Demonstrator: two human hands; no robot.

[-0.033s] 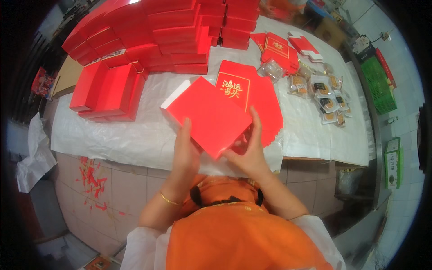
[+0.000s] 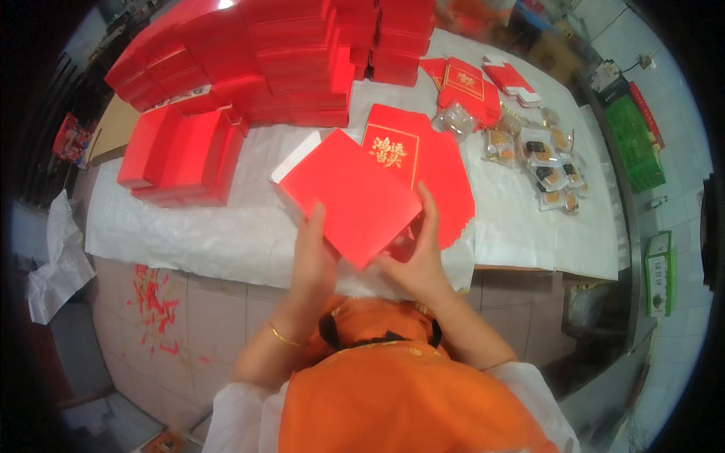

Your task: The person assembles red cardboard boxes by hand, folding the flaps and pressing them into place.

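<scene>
Between my two hands is a red cardboard box (image 2: 351,198), tilted, with a white flap at its upper left corner. The thumb of my left hand (image 2: 313,245) lies on the box's near left edge; its other fingers are hidden underneath. My right hand (image 2: 418,253) grips the near right side, fingers along the right corner and thumb low by the near corner. Just beyond the box, partly covered by it, lies a fanned stack of flat red cartons (image 2: 438,170) with gold lettering and a gold frame line.
Stacked red boxes (image 2: 226,64) rise at the far left, with open red box trays (image 2: 181,158) before them. Wrapped pastries (image 2: 547,162) lie at the right near more flat red cartons (image 2: 464,83). A white sheet (image 2: 529,241) covers the table. Red scraps (image 2: 155,306) litter the floor.
</scene>
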